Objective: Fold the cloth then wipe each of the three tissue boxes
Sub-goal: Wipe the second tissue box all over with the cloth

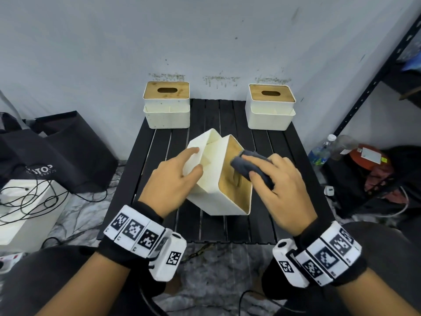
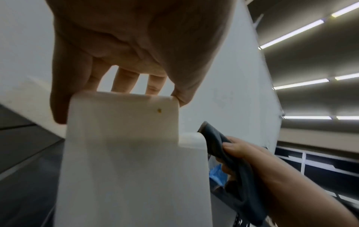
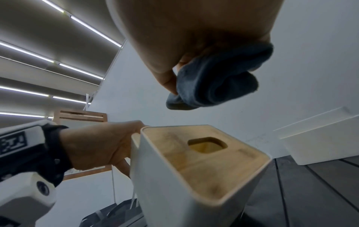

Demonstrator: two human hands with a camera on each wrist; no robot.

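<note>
The black slatted table (image 1: 293, 179) carries all three tissue boxes, each white with a wooden lid. The left rear tissue box (image 1: 166, 104) and the right rear tissue box (image 1: 270, 106) stand upright at the far edge of the table, well apart from each other and from both hands; nothing in the views shows whether either has been wiped. The centre tissue box (image 1: 218, 179) is tipped onto its side near the middle of the table, so its wooden lid (image 1: 234, 172) faces right, toward the cloth. The left hand (image 1: 168, 179) steadies this box: its fingers curl over the rim of the white side compartment and the thumb presses the compartment's outer wall, as the left wrist view confirms. The right hand (image 1: 282, 185) grips the dark grey cloth (image 1: 248, 165), which is bunched into a compact wad between thumb and fingers. In the head view the cloth overlaps the upper part of the lid; in the right wrist view a gap shows between cloth and lid, so contact cannot be confirmed. Judged from this layout, the folding step is complete, since the cloth is gathered rather than spread flat. Wiping of the centre box is in progress, at its lid. The two rear boxes probably remain to be wiped.
</note>
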